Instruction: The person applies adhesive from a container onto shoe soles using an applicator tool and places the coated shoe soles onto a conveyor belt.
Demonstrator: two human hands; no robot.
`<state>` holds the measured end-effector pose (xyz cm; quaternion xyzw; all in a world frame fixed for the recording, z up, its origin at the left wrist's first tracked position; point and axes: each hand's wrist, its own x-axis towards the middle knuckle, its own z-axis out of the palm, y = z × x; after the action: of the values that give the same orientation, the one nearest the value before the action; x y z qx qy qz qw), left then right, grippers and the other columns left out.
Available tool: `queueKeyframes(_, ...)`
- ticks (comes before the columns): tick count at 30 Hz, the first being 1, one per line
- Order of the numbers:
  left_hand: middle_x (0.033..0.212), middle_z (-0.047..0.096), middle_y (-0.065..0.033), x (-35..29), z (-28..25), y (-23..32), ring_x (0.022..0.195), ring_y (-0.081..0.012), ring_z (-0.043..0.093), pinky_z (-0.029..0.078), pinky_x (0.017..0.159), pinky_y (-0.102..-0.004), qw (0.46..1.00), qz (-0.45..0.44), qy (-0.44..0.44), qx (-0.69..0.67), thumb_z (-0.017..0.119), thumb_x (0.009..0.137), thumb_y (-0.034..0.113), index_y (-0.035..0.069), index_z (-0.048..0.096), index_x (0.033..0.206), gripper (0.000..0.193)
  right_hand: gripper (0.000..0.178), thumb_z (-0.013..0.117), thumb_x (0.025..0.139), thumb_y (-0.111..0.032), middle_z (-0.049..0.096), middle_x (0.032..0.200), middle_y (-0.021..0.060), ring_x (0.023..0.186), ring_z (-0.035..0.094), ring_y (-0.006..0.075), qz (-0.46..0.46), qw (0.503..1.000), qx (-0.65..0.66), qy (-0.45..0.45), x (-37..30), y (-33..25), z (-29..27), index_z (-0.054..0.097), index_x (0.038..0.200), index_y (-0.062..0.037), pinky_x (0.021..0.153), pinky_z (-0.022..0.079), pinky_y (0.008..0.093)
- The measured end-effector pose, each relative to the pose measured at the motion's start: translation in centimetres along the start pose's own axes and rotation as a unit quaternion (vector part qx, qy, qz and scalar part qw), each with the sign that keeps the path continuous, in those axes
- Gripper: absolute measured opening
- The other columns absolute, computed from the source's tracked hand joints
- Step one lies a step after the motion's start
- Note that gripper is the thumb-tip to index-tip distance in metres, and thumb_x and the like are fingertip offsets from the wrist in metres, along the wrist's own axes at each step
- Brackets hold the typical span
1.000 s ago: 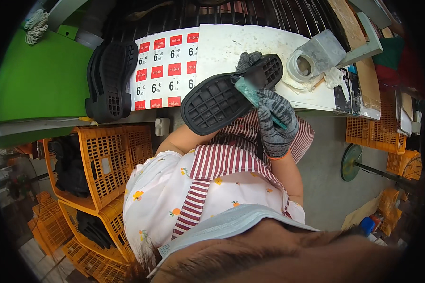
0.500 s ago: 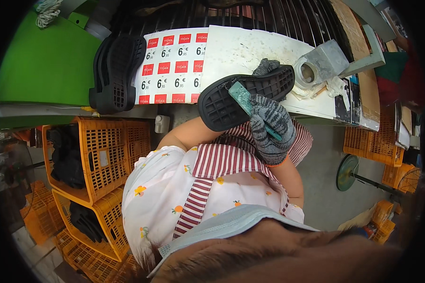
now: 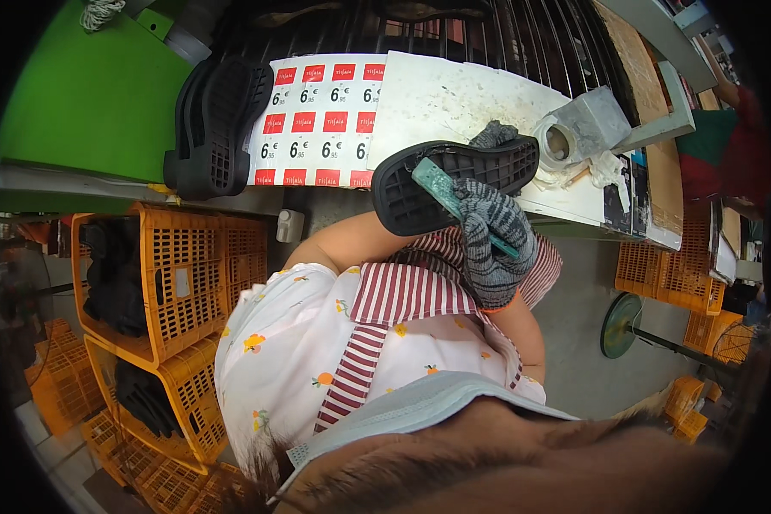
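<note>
A black shoe sole with a grid of hollow cells is held tilted in front of my body, at the near edge of the worktable. My left hand, in a grey knitted glove, grips it from behind; only some gloved fingers show above its far edge. My right hand, in a matching glove with an orange cuff, is closed around a flat green brush. The brush's broad end lies over the gridded face of the sole; its bristles, if any, are hidden. The thin handle end pokes out by my palm.
More black soles stand at the table's left beside a green panel. A white-smeared container lies right of the sole on white card. Orange crates are stacked at left. A dark rack runs behind.
The brush's broad end has shifted slightly toward me over the sole. The sole appears a little further right, while the whole view has also shifted a bit. Both hands keep their grip.
</note>
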<state>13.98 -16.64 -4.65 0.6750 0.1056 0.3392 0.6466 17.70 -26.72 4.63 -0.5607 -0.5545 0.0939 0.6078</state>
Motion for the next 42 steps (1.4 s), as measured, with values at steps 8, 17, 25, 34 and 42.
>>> queueKeyframes(8, 0.118, 0.049, -0.0068, -0.2, -0.1, -0.5, 0.110, -0.0186, 0.045, 0.033, 0.096, -0.0339, 0.999, -0.003, -0.003, -0.043, 0.053, 0.083, 0.020, 0.011, 0.046, 0.119, 0.037, 0.013, 0.062, 0.074, -0.003, 0.063, 0.092, 0.0126, 0.080, 0.060, 0.0243, -0.058, 0.998, -0.024, -0.012, 0.3, -0.7, 0.3, 0.061, 0.087, -0.0018, 0.073, 0.047, 0.0313)
queueKeyframes(17, 0.118, 0.049, -0.0066, -0.1, 0.7, -0.7, 0.110, -0.0182, 0.046, 0.033, 0.096, -0.0336, 0.992, -0.010, -0.017, -0.123, 0.053, 0.083, 0.020, 0.011, 0.046, 0.119, 0.037, 0.014, 0.062, 0.074, -0.002, 0.063, 0.092, 0.0135, 0.081, 0.060, 0.0255, -0.068, 0.997, -0.019, -0.027, 0.6, -1.4, 0.2, 0.061, 0.087, -0.0021, 0.073, 0.047, 0.0320)
queueKeyframes(25, 0.118, 0.049, -0.0065, 0.0, 2.0, -1.1, 0.110, -0.0178, 0.046, 0.033, 0.096, -0.0333, 0.968, -0.038, -0.050, -0.243, 0.052, 0.084, 0.019, 0.011, 0.045, 0.119, 0.037, 0.013, 0.061, 0.073, 0.000, 0.062, 0.092, 0.0133, 0.082, 0.060, 0.0245, -0.068, 0.996, -0.024, -0.044, 1.1, -1.8, -0.9, 0.060, 0.087, -0.0011, 0.074, 0.046, 0.0312)
queueKeyframes(34, 0.118, 0.049, -0.0063, 0.2, 3.3, -1.7, 0.109, -0.0173, 0.046, 0.033, 0.096, -0.0330, 0.913, -0.089, -0.105, -0.384, 0.052, 0.084, 0.019, 0.010, 0.045, 0.119, 0.037, 0.012, 0.054, 0.078, -0.003, 0.061, 0.094, 0.0163, 0.087, 0.057, 0.0243, -0.044, 0.995, 0.035, -0.084, 1.7, -1.8, -2.3, 0.059, 0.088, 0.0018, 0.081, 0.042, 0.0318)
queueKeyframes(42, 0.118, 0.049, -0.0062, -0.1, 3.4, -2.3, 0.109, -0.0169, 0.046, 0.033, 0.096, -0.0328, 0.846, -0.159, -0.154, -0.484, 0.051, 0.085, 0.019, 0.010, 0.044, 0.119, 0.036, 0.016, 0.057, 0.074, 0.003, 0.062, 0.092, 0.0153, 0.087, 0.059, 0.0248, -0.075, 0.987, 0.107, -0.088, 2.6, -0.8, -3.0, 0.059, 0.090, 0.0012, 0.079, 0.045, 0.0332)
